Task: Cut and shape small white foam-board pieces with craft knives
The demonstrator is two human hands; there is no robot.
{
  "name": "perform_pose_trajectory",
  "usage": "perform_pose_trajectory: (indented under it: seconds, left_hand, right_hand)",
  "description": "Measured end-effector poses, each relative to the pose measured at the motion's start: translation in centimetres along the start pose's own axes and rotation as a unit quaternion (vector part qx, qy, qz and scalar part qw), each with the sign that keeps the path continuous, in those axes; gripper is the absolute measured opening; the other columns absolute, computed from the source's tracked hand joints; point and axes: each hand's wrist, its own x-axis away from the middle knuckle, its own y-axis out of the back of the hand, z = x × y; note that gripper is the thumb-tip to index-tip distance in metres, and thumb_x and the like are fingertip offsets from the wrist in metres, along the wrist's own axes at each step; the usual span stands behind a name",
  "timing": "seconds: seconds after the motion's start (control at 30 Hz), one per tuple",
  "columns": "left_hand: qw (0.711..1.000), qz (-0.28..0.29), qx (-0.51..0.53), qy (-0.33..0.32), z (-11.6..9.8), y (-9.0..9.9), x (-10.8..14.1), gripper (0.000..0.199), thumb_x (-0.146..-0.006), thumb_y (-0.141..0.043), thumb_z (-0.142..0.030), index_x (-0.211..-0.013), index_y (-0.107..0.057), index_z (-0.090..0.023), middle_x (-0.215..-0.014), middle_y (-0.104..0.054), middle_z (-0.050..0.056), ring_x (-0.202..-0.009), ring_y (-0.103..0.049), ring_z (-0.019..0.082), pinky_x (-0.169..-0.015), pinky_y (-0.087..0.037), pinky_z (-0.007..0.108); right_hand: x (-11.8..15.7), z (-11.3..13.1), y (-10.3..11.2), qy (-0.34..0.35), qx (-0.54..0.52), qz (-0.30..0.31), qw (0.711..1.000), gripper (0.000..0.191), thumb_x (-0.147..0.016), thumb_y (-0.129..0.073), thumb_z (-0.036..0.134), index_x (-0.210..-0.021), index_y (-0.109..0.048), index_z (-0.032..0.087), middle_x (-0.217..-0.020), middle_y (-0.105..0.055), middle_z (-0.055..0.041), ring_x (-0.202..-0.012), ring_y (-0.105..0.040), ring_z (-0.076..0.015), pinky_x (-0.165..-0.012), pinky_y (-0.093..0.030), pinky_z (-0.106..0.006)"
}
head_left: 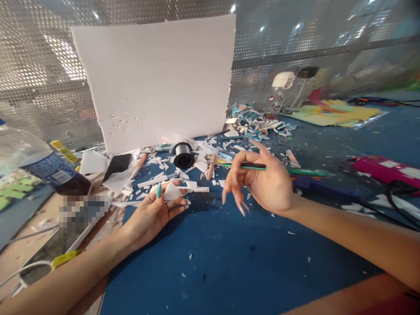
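My left hand [160, 205] is closed on a small white foam piece [173, 191], pinched between thumb and fingers. A narrow white strip [198, 189] juts out beyond the fingertips; whether it joins that piece I cannot tell. To the right, my right hand [259, 179] is raised above the blue table, palm turned up and some fingers spread. A slim green-and-black pencil-like tool [308, 172] lies across it, held at the base of the thumb and fingers. Behind the hands sits a black-rimmed spool of silvery wire [183, 155].
White foam scraps [259, 120] litter the blue table [229, 262]. A white foam board [157, 83] leans at the back. A bottle of dark drink [55, 170] stands left, two clear bottles [278, 94] back right. A pink glue gun [387, 173] and a dark blue one [328, 188] lie right.
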Motion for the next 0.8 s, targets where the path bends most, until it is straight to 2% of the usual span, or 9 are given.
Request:
perform_pose_trajectory:
  seconds: [0.1,0.17,0.3,0.4,0.57,0.8]
  left_hand:
    - [1.0,0.002,-0.011,0.0,0.0,0.0,0.0,0.041,-0.068,-0.086,-0.04,-0.103,-0.074,-0.024,-0.098,-0.077,0.001,-0.085,-0.074,0.014,-0.082,-0.061,0.023]
    - [1.0,0.005,-0.023,-0.002,0.0,0.0,0.1,0.044,-0.062,-0.09,-0.036,-0.101,-0.074,-0.023,-0.097,-0.078,0.002,-0.087,-0.074,0.015,-0.085,-0.06,0.023]
    - [0.999,0.008,-0.046,-0.016,0.0,0.2,0.2,0.043,-0.057,-0.093,-0.035,-0.094,-0.075,-0.021,-0.091,-0.077,0.0,-0.087,-0.074,0.014,-0.089,-0.056,0.021]
    - [0.998,0.008,-0.064,-0.028,0.0,0.3,0.2,0.04,-0.056,-0.094,-0.032,-0.089,-0.075,-0.022,-0.092,-0.077,-0.001,-0.087,-0.073,0.013,-0.089,-0.054,0.021]
    - [0.995,0.017,-0.093,-0.035,-0.1,0.2,0.3,0.037,-0.053,-0.095,-0.022,-0.084,-0.076,-0.023,-0.09,-0.078,0.0,-0.087,-0.073,0.015,-0.085,-0.052,0.023]
    - [0.991,0.011,-0.121,-0.052,0.1,0.3,0.5,0.038,-0.05,-0.096,-0.021,-0.083,-0.076,-0.023,-0.089,-0.078,0.0,-0.084,-0.072,0.015,-0.076,-0.053,0.021]
  right_hand:
    - [0.2,-0.2,-0.3,-0.004,-0.047,0.0,0.999,0.051,-0.088,-0.048,0.065,-0.088,-0.065,0.018,-0.06,-0.065,-0.0015,-0.038,-0.056,-0.0126,-0.03,-0.038,-0.022]
    - [0.6,-0.4,-0.7,-0.001,-0.058,0.004,0.998,0.042,-0.089,-0.057,0.057,-0.082,-0.066,0.017,-0.057,-0.062,0.0007,-0.037,-0.052,-0.009,-0.028,-0.034,-0.019]
    - [1.7,-0.8,-1.7,-0.035,-0.1,0.052,0.993,0.022,-0.083,-0.073,0.036,-0.078,-0.062,0.017,-0.059,-0.066,0.0027,-0.04,-0.058,-0.0079,-0.036,-0.047,-0.017]
    - [2.2,-0.8,-2.3,-0.077,-0.123,0.079,0.986,0.02,-0.08,-0.077,0.024,-0.08,-0.058,0.016,-0.065,-0.071,0.0013,-0.048,-0.067,-0.0112,-0.041,-0.055,-0.019]
    - [2.6,-1.3,-2.7,-0.083,-0.135,0.072,0.985,0.031,-0.09,-0.066,0.035,-0.074,-0.045,0.019,-0.061,-0.072,0.0012,-0.045,-0.068,-0.0128,-0.038,-0.055,-0.019]
    - [2.9,-2.0,-2.7,-0.056,-0.101,0.069,0.991,0.027,-0.092,-0.063,0.032,-0.075,-0.049,0.017,-0.062,-0.073,0.001,-0.045,-0.067,-0.0112,-0.04,-0.055,-0.019]
